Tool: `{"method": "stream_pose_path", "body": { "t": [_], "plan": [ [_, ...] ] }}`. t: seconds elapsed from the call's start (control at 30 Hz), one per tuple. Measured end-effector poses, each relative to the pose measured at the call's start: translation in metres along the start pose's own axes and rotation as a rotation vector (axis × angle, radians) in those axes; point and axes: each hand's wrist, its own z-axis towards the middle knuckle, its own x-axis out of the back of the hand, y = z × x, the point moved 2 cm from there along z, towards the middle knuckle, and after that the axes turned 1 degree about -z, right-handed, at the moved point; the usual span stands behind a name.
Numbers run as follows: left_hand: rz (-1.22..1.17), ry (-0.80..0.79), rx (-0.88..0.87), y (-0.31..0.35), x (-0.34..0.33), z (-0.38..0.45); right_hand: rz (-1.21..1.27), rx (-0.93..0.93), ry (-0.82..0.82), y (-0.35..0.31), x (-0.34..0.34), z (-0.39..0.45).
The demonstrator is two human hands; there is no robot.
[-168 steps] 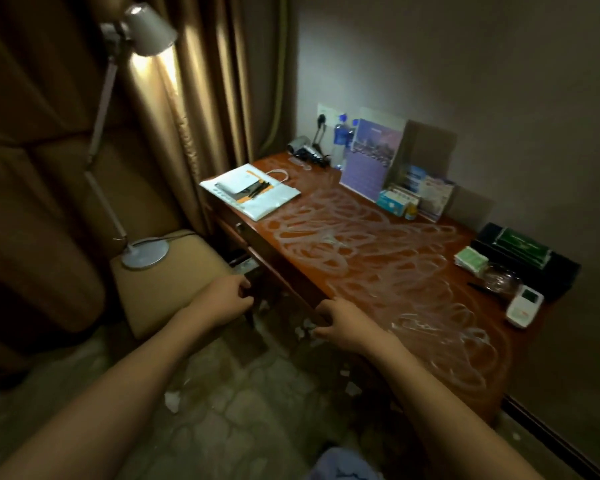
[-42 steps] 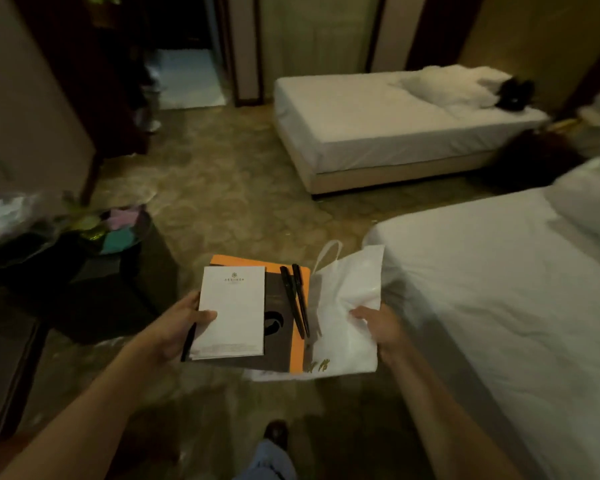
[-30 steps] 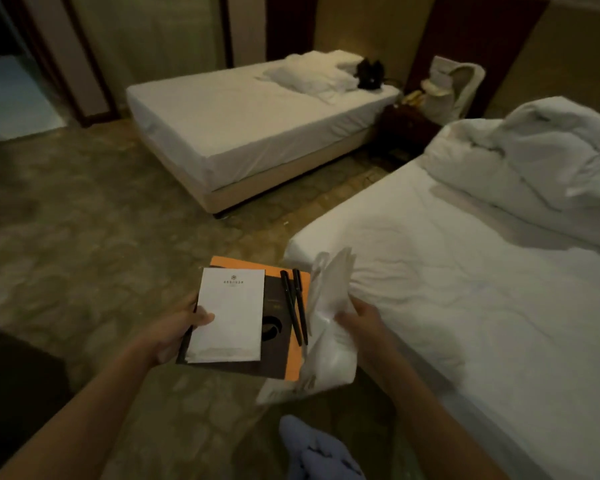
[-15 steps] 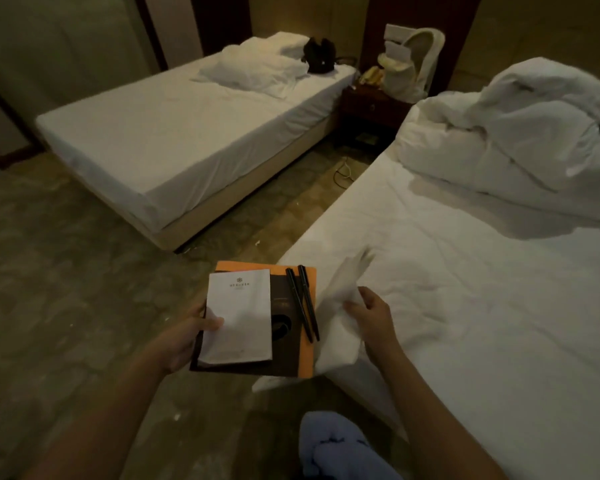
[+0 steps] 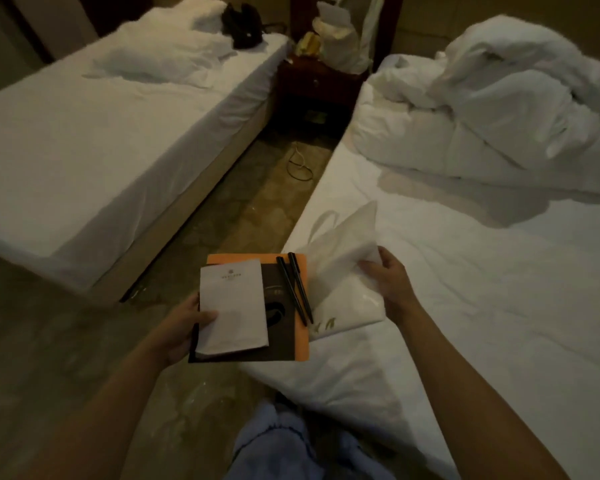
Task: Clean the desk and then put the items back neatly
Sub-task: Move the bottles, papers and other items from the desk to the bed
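I hold a flat stack of desk items over the corner of the near bed (image 5: 482, 306). My left hand (image 5: 184, 327) grips the stack's left edge, thumb on a white notepad (image 5: 234, 306). Under the notepad lies a dark folder with an orange border (image 5: 300, 341). Two black pens (image 5: 295, 289) rest on the folder's right side. My right hand (image 5: 385, 278) pinches a white paper bag (image 5: 347, 271) at the stack's right edge; the bag's far flap stands up and its handle loop lies on the sheet. The desk is out of view.
A second bed (image 5: 101, 133) with a pillow and a black bag (image 5: 243, 24) stands to the left. A dark nightstand (image 5: 312, 84) sits between the beds, with a cable on the floor in front. A crumpled white duvet (image 5: 499, 109) fills the near bed's head.
I turned from the desk to the beds with the stack in both hands. In the last second the view swung right and the stack came over the near bed's corner, the bag touching the sheet.
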Motion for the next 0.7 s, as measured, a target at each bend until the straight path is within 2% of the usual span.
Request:
{"method": "stream_pose_path", "body": {
  "t": [0.07, 0.23, 0.3, 0.43, 0.53, 0.7],
  "plan": [
    [0.034, -0.054, 0.024, 0.022, -0.004, 0.040, -0.060, -0.026, 0.118, 0.008, 0.013, 0.026],
    [0.195, -0.159, 0.056, 0.057, -0.030, 0.141, -0.540, -0.085, 0.379, 0.039, 0.039, 0.080],
    [0.249, -0.201, 0.068, 0.059, -0.046, 0.179, -0.643, -0.123, 0.446, 0.050, 0.045, 0.095],
    [0.331, -0.247, 0.177, 0.034, -0.078, 0.243, -0.711, -0.174, 0.466, 0.073, 0.047, 0.107],
    [0.387, -0.251, 0.272, 0.001, -0.101, 0.279, -0.743, -0.288, 0.456, 0.097, 0.051, 0.110],
    [0.503, -0.246, 0.388, -0.044, -0.139, 0.311, -0.806, -0.456, 0.361, 0.131, 0.059, 0.115]
  ]
}}
